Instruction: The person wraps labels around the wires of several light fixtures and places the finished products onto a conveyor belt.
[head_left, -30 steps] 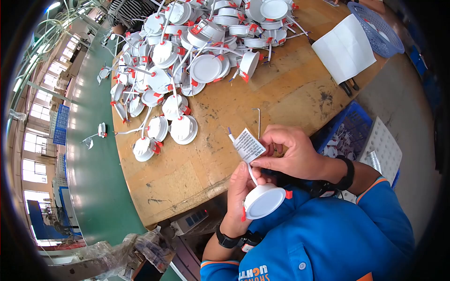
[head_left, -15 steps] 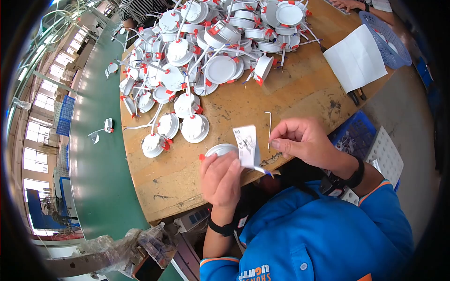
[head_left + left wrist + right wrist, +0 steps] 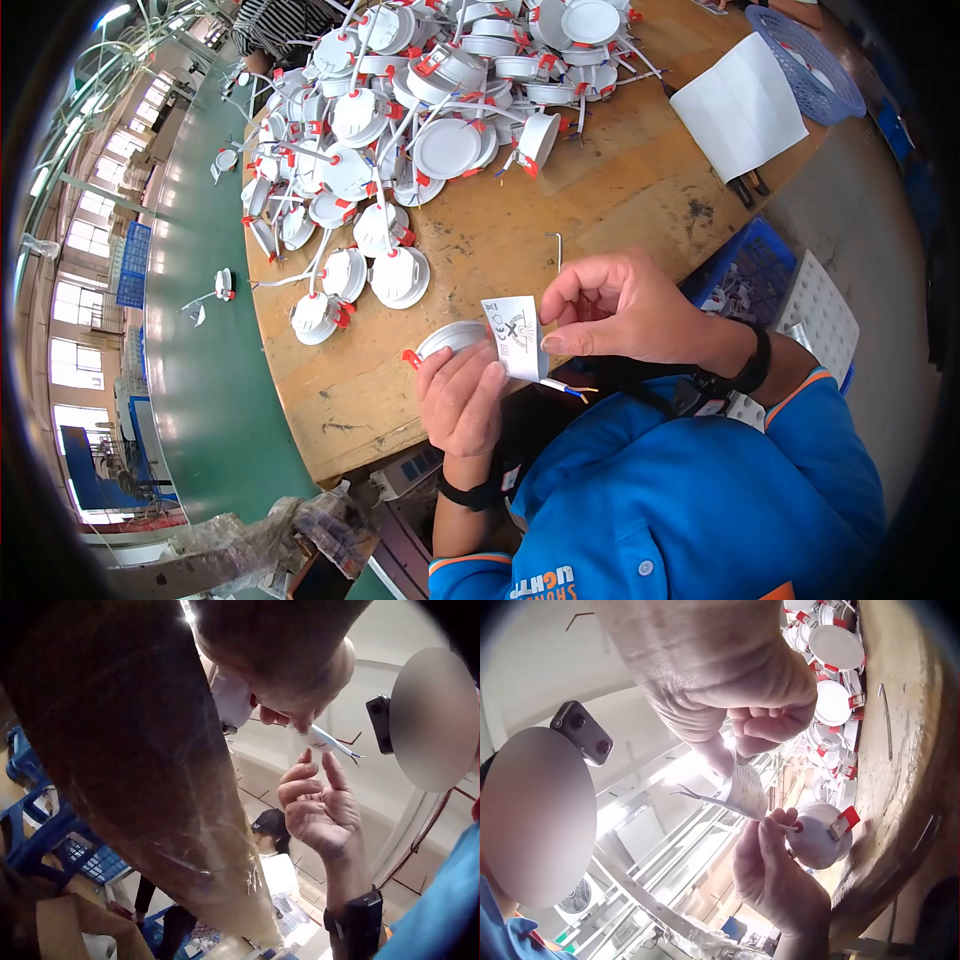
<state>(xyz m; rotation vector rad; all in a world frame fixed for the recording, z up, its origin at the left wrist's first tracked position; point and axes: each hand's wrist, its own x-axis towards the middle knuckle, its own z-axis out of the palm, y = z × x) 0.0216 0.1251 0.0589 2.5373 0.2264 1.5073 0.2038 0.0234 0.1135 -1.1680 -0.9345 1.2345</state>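
A round white downlight [image 3: 452, 338] with red clips is held over the table's near edge by my left hand [image 3: 462, 400]. In the right wrist view, that hand [image 3: 776, 877] pinches the white cable close to the lamp body [image 3: 819, 844]. A white printed label [image 3: 516, 338] wraps the cable and stands out like a flag, its symbols facing up. Bare blue and brown wire ends [image 3: 580, 392] stick out below it. My right hand [image 3: 635, 315] has thumb and fingertips at the label's right edge, pinching it, as the right wrist view also shows.
A large pile of downlights [image 3: 440, 150] covers the far left of the wooden table [image 3: 600, 200]. A hex key [image 3: 557, 250] lies beyond my right hand. White paper [image 3: 740, 110], a blue basket [image 3: 805, 70] and a blue crate [image 3: 745, 270] are to the right.
My left hand has turned over, swinging the downlight away from my body and showing the label's symbol side. My right hand moved off the label, then came back to its edge.
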